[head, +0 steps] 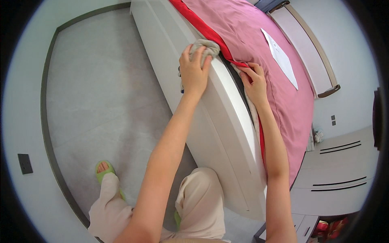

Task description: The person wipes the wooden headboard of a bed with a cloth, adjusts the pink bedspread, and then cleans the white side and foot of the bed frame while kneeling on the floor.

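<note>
A crumpled grey cloth [206, 48] is bunched under the fingers of my left hand [194, 68], pressed onto the top edge of the white bed frame [226, 83]. Close by on the right, my right hand [254, 80] pinches the red border [218, 41] of the pink bedding [282, 100] and holds it back from the frame. Between frame and bedding a strip of the dark mattress side [238, 80] shows. Part of the cloth hangs below my left hand on the frame's outer side, mostly hidden by the hand.
Grey floor [94, 82] runs along the bed to the left, bounded by a wall with a dark socket [25, 163]. A white sheet-like item [281, 59] lies on the bedding. The headboard [307, 45] and white drawers [337, 170] stand on the right. My knee touches or nearly touches the frame.
</note>
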Demonstrator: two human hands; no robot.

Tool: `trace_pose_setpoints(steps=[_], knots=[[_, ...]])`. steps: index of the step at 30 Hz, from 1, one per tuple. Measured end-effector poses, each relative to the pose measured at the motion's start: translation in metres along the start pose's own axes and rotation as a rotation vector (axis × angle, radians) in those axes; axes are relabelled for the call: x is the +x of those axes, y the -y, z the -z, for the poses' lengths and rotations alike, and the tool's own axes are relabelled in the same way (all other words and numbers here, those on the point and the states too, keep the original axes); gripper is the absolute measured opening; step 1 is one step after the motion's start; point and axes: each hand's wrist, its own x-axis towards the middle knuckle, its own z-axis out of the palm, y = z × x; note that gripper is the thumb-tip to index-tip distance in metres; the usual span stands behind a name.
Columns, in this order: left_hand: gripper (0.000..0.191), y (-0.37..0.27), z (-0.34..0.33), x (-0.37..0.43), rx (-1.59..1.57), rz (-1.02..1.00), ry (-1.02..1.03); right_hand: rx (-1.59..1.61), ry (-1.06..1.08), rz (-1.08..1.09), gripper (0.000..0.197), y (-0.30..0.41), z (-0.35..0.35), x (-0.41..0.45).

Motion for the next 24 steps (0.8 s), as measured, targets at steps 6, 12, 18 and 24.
trace_pose_setpoints(steps=[6, 12, 18, 24], knots=[[0.042, -0.034, -0.006, -0.138, -0.160, 0.232, 0.018, -0.040, 0.027, -0.016, 0.017, -0.009, 0.004, -0.007], [0.043, -0.079, 0.018, -0.270, -0.230, 0.140, 0.061, -0.028, 0.055, -0.017, 0.018, -0.005, 0.007, -0.007], [0.048, -0.004, -0.016, -0.151, -0.078, 0.405, 0.062, -0.035, 0.048, 0.005, 0.017, -0.014, 0.006, -0.011], [0.051, 0.098, -0.009, -0.044, -0.192, 0.553, -0.055, -0.005, -0.048, 0.034, 0.035, 0.003, -0.009, 0.002]])
